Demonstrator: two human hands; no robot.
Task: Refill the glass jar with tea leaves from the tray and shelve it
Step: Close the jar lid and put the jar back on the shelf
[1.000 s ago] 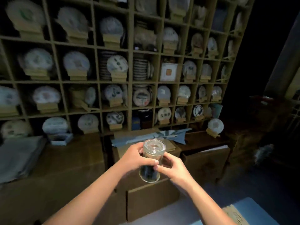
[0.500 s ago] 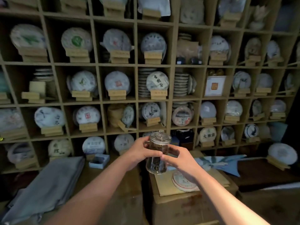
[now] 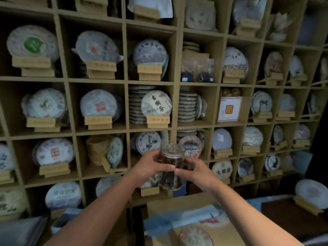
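I hold a clear glass jar point(image 3: 171, 168) upright in front of me, its glass lid on and dark tea leaves filling most of it. My left hand point(image 3: 150, 166) wraps its left side and my right hand point(image 3: 196, 172) grips its right side, thumbs meeting across the front. The jar is raised before the lower middle of a tall wooden grid shelf point(image 3: 175, 82). No tray is in view.
The shelf cubbies hold wrapped round tea cakes point(image 3: 156, 103) on wooden stands, and two dark jars point(image 3: 197, 77) sit in an upper cubby. Below stand a cardboard box point(image 3: 177, 201) with blue paper point(image 3: 177, 221) and a tea cake, and grey cloth point(image 3: 19, 231) at lower left.
The view has tilted up and moved closer to the shelf. Both hands have lifted the jar higher, from in front of the low boxes to in front of the cubbies.
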